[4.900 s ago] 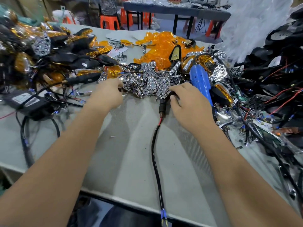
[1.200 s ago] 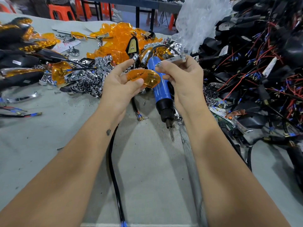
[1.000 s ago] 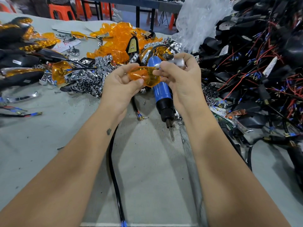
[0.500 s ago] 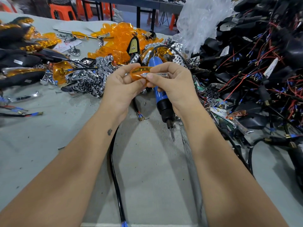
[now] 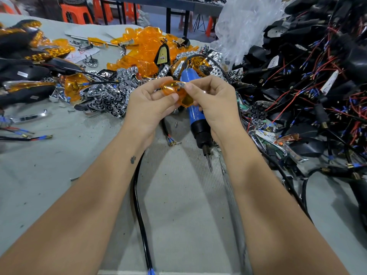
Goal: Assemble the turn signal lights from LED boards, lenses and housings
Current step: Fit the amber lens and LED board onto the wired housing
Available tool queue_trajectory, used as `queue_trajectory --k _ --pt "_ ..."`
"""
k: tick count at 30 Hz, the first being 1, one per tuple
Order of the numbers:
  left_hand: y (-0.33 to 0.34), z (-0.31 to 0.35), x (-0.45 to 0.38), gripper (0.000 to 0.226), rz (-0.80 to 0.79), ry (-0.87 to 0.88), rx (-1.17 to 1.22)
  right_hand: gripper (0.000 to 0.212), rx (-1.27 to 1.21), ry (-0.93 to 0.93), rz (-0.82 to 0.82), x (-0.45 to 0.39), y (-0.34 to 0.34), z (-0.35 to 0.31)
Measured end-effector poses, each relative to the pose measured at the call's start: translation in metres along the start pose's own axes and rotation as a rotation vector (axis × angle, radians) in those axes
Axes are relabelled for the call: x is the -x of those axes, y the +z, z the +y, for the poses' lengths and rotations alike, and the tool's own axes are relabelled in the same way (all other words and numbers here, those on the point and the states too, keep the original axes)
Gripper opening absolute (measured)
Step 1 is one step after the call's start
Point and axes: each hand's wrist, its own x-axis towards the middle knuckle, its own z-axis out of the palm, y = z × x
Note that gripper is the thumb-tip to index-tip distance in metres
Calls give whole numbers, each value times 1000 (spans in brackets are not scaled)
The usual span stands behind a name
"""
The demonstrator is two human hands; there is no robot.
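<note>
Since about one second ago the right hand (image 5: 213,100) has brought its small chrome piece (image 5: 181,83) from above the amber lens (image 5: 174,93) down into it, and both hands now meet over the middle of the surface (image 5: 178,195). The left hand (image 5: 148,105) grips the lens from below, thumb on its edge; the right grip pinches the chrome piece narrowly. I judge the piece could go in crooked, or slip and fall among the loose parts, because the hold is only by fingertips. The blue screwdriver (image 5: 195,116) lies just under the hands. No brand or writing can be read.
</note>
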Motion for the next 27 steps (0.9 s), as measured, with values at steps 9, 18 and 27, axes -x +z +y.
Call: queue_trajectory --k 9,18,27 --pt "-1 3 0 33 22 4 4 23 170 -112 -27 0 5 4" --pt "0 3 -2 21 46 17 40 28 502 -306 -1 8 13 -4" --pt "-6 6 -5 25 -49 90 125 20 185 -46 -85 2 6 -2"
